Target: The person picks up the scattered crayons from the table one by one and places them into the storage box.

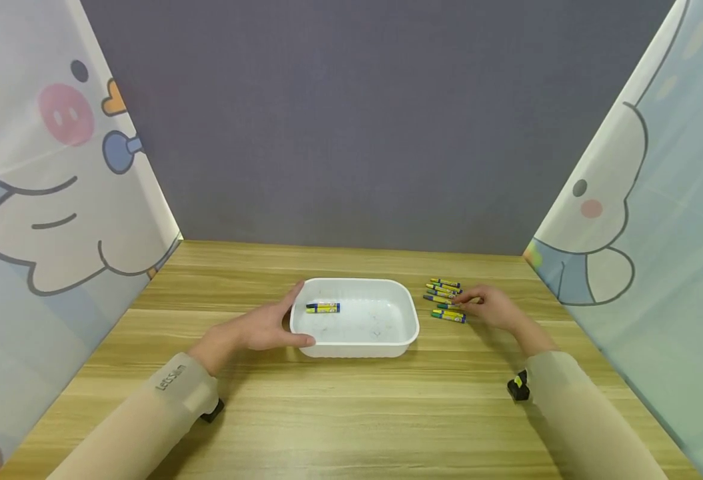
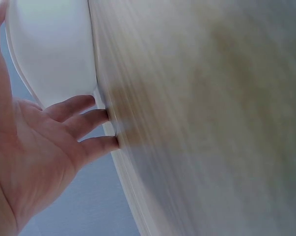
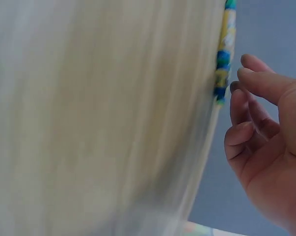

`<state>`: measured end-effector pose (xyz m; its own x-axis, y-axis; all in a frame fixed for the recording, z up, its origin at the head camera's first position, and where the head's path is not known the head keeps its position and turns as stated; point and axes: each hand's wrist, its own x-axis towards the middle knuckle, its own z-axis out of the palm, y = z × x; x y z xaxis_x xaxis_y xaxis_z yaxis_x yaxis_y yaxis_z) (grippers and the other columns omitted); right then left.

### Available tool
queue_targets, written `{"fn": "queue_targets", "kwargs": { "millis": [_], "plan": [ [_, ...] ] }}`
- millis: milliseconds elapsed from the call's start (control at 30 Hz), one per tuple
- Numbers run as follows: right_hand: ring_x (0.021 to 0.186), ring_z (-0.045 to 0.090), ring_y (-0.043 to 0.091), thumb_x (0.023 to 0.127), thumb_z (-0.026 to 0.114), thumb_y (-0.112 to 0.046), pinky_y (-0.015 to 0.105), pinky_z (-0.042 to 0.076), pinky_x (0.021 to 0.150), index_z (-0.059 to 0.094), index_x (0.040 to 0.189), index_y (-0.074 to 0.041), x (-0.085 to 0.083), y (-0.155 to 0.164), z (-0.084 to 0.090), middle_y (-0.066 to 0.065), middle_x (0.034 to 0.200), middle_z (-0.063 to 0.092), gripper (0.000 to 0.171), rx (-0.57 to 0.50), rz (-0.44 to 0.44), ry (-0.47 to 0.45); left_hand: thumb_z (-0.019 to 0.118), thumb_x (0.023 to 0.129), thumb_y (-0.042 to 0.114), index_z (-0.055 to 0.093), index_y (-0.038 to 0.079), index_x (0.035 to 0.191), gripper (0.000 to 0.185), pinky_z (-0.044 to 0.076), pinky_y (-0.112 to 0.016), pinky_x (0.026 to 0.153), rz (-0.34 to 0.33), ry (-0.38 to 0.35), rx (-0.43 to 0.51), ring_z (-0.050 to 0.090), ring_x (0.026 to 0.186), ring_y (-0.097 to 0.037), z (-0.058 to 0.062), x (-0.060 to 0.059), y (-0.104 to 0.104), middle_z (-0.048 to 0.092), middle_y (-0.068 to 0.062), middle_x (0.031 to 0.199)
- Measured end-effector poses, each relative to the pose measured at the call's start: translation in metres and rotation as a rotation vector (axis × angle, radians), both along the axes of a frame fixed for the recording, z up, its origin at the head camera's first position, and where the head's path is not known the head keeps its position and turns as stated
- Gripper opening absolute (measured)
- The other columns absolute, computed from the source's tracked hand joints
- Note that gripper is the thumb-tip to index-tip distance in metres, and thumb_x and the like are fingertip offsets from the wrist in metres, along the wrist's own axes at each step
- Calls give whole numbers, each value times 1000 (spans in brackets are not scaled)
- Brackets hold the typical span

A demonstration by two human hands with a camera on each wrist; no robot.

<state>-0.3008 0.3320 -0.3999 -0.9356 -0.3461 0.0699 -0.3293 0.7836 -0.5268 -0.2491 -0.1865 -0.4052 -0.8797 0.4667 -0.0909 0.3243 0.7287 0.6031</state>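
Observation:
A white plastic tray [image 1: 351, 349] stands on the table, with two crayons [image 1: 323, 308] lying side by side at its left end inside. My left hand [image 1: 267, 327] spans that end, thumb over the front rim and fingers spread along the side. In the left wrist view, the fingertips [image 2: 101, 116] rest low against the tray wall. To the tray's right lies a loose group of crayons [image 1: 448, 318] with yellow-and-blue wrappers. Over them, my right hand [image 1: 492, 308] pinches a green-tipped crayon [image 1: 442, 306], partly hidden by the fingers.
The wooden table [image 1: 351, 413] reaches back to a dark grey panel [image 1: 351, 133]. Cartoon-printed sheets [image 1: 63, 220] stand along both sides. A small black device [image 1: 518, 387] sits at the right cuff.

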Motion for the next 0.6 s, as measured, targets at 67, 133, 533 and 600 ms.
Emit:
{"fn": "queue_targets", "kwargs": {
  "millis": [67, 133, 533, 600],
  "plan": [
    [99, 70, 23, 107, 68, -8, 33, 55, 80, 82, 122, -3, -2, 6, -3, 26, 130, 75, 21, 9, -6, -26, 83, 89, 66, -4, 16, 178, 135, 43, -64, 120, -2, -1, -2, 61, 130, -33, 0, 0, 0, 57, -25, 158],
    [101, 70, 24, 107, 68, -9, 35, 55, 82, 82, 123, -4, -4, 10, -4, 26, 132, 74, 21, 20, -7, -42, 84, 89, 66, -5, 16, 178, 135, 43, -64, 120, -5, -5, 1, 61, 129, -33, 0, 0, 0, 57, -24, 158],
    [100, 69, 21, 103, 72, -7, 39, 55, 86, 82, 121, -5, -14, 9, -7, 14, 115, 81, 20, 53, 17, -60, 83, 90, 66, -4, 16, 178, 134, 44, -64, 119, -7, -4, -3, 62, 127, -33, 1, 1, 0, 57, -26, 157],
    [100, 69, 20, 103, 72, -6, 38, 54, 86, 82, 121, -4, -14, 8, -8, 14, 115, 81, 21, 48, 15, -66, 82, 90, 66, -3, 17, 178, 133, 44, -63, 118, -7, 0, -3, 62, 126, -33, 1, 1, -1, 59, -25, 155]
  ]
}}
